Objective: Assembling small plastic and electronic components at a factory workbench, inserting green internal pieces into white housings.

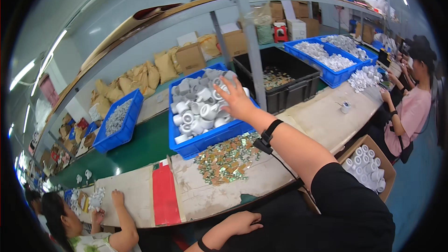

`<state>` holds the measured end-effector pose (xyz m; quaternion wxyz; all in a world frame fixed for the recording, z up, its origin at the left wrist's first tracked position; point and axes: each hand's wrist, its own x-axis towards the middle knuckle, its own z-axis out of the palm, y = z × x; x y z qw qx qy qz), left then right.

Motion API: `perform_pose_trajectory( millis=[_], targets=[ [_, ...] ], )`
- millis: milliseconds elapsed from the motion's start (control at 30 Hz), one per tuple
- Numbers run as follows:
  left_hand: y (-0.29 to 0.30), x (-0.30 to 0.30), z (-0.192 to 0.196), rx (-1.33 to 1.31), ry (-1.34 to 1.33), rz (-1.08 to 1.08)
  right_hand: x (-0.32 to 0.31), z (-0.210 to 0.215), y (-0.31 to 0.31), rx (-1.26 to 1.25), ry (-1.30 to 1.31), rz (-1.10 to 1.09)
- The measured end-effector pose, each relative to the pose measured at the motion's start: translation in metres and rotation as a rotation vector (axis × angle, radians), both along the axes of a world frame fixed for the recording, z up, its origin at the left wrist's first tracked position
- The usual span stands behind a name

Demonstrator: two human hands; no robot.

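Observation:
My right hand (235, 98) reaches over a blue crate (212, 139), its fingers spread across the top of the pile and gripping nothing that I can see. White and grey ring-shaped plastic parts (200, 116) fill that crate. A black wrist strap (269, 133) with a cord is on my right wrist. Low in front of my body is my left hand (241, 223), fingers loosely stretched and nothing visible in them. Between my hands and the crate, a heap of small green and tan flat pieces (226, 158) lies on the worn tabletop (198, 205).
A black crate (298, 86) stands right of the blue one, behind a metal post (254, 46). Farther right are blue trays (333, 77) of white parts. A cardboard box (389, 182) holds white cylinders. Co-workers sit at left (65, 219) and right (413, 121). A shelf (172, 14) crosses above.

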<state>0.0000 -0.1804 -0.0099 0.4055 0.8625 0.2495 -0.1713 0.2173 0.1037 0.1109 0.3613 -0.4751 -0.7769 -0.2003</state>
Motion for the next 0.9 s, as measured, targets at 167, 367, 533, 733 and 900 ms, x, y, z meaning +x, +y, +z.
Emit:
perform_pose_trajectory(
  millis=[167,367,533,733,900],
  targets=[
    [0.008,-0.01,0.009,0.158,-0.326,0.125,0.064,-0.004,-0.042,0.267,0.361,0.245],
    [0.024,-0.026,0.048,0.265,-0.651,0.559,0.31,-0.04,-0.081,0.564,0.473,-0.449],
    [0.134,-0.015,0.082,0.649,-0.942,0.772,0.469,-0.119,-0.147,-0.618,0.359,-1.094],
    [0.271,-0.006,0.129,1.43,-0.385,0.646,0.378,-0.123,-0.123,-0.21,0.445,-0.297],
    [0.289,0.023,0.129,1.209,-0.533,0.626,0.186,-0.069,-0.126,-0.163,1.096,0.445]
  ],
)
